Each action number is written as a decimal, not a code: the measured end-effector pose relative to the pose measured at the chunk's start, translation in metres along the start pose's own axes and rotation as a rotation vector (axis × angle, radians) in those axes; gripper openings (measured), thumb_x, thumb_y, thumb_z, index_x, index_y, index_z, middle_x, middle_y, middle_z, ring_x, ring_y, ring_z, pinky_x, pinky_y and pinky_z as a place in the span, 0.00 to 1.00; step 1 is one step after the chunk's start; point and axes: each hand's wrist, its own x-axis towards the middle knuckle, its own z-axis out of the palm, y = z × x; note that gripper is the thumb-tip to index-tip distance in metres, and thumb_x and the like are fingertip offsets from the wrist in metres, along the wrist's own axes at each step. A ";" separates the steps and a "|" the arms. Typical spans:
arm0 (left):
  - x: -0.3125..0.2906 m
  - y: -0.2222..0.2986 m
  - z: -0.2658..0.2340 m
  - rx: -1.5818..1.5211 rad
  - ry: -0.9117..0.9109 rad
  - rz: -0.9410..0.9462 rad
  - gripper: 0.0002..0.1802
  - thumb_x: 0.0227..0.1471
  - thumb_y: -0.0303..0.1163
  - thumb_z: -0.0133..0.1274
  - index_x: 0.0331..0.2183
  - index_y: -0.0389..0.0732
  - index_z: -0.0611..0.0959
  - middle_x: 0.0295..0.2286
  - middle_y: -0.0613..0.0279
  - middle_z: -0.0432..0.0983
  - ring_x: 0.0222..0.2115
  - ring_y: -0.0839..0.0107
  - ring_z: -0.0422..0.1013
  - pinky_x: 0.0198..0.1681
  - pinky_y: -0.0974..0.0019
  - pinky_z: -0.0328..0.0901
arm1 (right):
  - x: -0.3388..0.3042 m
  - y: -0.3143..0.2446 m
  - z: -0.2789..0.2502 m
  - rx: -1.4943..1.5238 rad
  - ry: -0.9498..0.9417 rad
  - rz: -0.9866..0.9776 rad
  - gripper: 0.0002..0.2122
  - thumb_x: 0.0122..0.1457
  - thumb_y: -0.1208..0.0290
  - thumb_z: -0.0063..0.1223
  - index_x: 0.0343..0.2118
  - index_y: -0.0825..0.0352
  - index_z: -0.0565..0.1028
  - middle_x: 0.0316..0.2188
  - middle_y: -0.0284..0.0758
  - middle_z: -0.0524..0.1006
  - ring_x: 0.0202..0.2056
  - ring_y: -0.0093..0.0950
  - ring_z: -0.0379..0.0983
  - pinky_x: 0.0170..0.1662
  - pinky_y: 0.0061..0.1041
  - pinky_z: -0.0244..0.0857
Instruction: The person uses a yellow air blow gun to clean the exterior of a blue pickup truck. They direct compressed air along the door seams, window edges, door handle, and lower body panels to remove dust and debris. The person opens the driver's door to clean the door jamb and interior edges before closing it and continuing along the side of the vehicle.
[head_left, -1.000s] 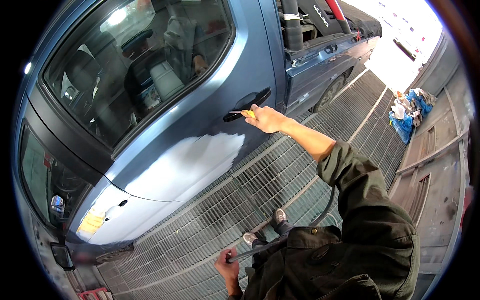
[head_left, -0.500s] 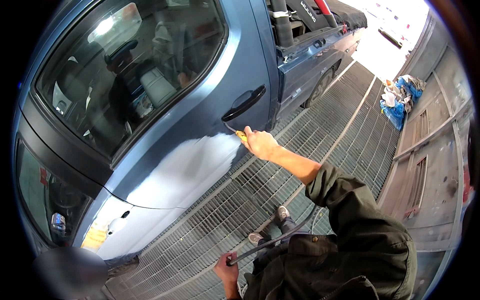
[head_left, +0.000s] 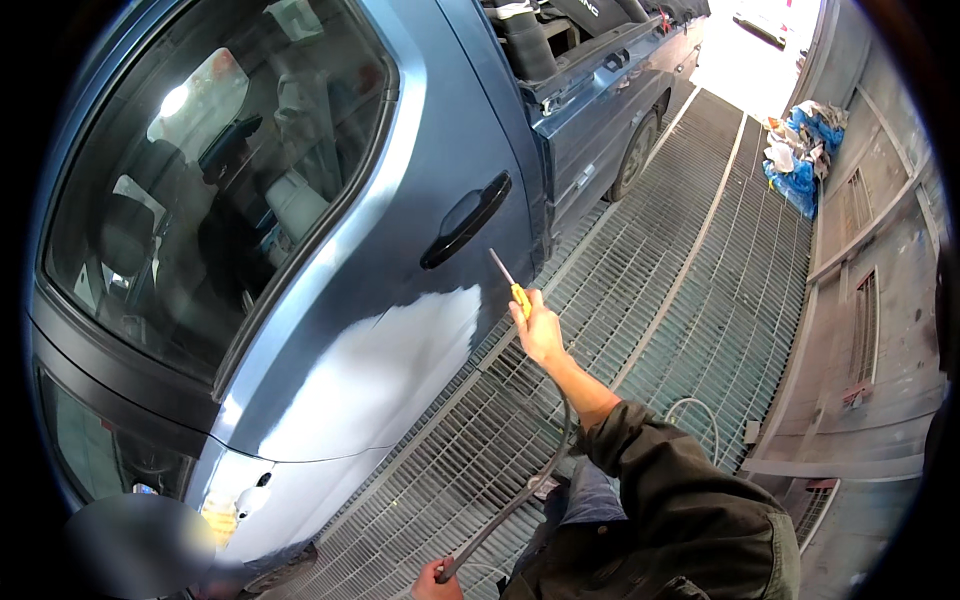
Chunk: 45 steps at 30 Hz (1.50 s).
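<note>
My right hand (head_left: 541, 333) is closed around a yellow air blow gun (head_left: 520, 298). Its thin metal nozzle (head_left: 500, 266) points up toward the blue door (head_left: 420, 150), just right of the black door handle (head_left: 468, 222), apart from it. Below the handle the door carries a white-grey primed patch (head_left: 385, 350). From under my right wrist a grey hose (head_left: 520, 495) curves down to my left hand (head_left: 437, 581), which grips it near the lower edge. The fingers of my left hand are partly cut off by the frame.
The vehicle stands on a metal floor grating (head_left: 690, 270). Blue and white plastic rubbish (head_left: 797, 165) lies against the panelled wall (head_left: 870, 300) on the right. A pale looped hose (head_left: 697, 405) rests on the grating. The front door (head_left: 300, 495) has an uncovered handle opening.
My right hand has drawn the blow gun back and down from the door handle, and the nozzle now points more upward. My left hand has shifted lower, still on the hose. The view has turned slightly.
</note>
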 end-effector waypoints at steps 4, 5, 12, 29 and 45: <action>-0.005 -0.014 -0.011 0.138 -0.011 -0.065 0.11 0.46 0.38 0.60 0.35 0.48 0.84 0.25 0.53 0.79 0.27 0.53 0.75 0.32 0.54 0.68 | 0.011 0.026 0.017 0.853 -0.067 0.333 0.18 0.64 0.55 0.46 0.44 0.66 0.69 0.31 0.37 0.76 0.32 0.27 0.78 0.33 0.27 0.75; -0.003 -0.011 -0.011 0.128 0.012 -0.039 0.11 0.46 0.38 0.61 0.35 0.48 0.84 0.24 0.54 0.79 0.26 0.54 0.75 0.32 0.54 0.68 | 0.016 0.035 0.018 1.057 -0.071 0.379 0.19 0.64 0.53 0.46 0.44 0.66 0.69 0.32 0.36 0.76 0.31 0.26 0.77 0.33 0.26 0.75; 0.001 0.032 -0.019 -0.004 0.006 0.079 0.09 0.45 0.38 0.62 0.31 0.48 0.84 0.22 0.58 0.79 0.24 0.56 0.75 0.29 0.56 0.69 | 0.041 0.060 0.031 1.570 -0.410 0.797 0.22 0.59 0.40 0.45 0.31 0.59 0.67 0.18 0.26 0.66 0.16 0.17 0.60 0.22 0.21 0.63; -0.006 0.119 0.005 -0.069 -0.052 0.034 0.10 0.49 0.36 0.60 0.34 0.44 0.84 0.23 0.54 0.78 0.24 0.59 0.75 0.28 0.59 0.70 | 0.087 0.042 0.015 1.593 -0.765 0.818 0.20 0.59 0.40 0.45 0.31 0.54 0.66 0.17 0.22 0.62 0.16 0.15 0.55 0.22 0.17 0.55; -0.009 0.184 0.046 -0.095 -0.068 -0.075 0.12 0.48 0.39 0.62 0.33 0.43 0.84 0.23 0.54 0.78 0.24 0.58 0.75 0.29 0.59 0.69 | 0.132 0.055 -0.038 0.918 -0.946 0.500 0.21 0.63 0.47 0.45 0.36 0.65 0.69 0.16 0.29 0.65 0.14 0.17 0.61 0.15 0.20 0.61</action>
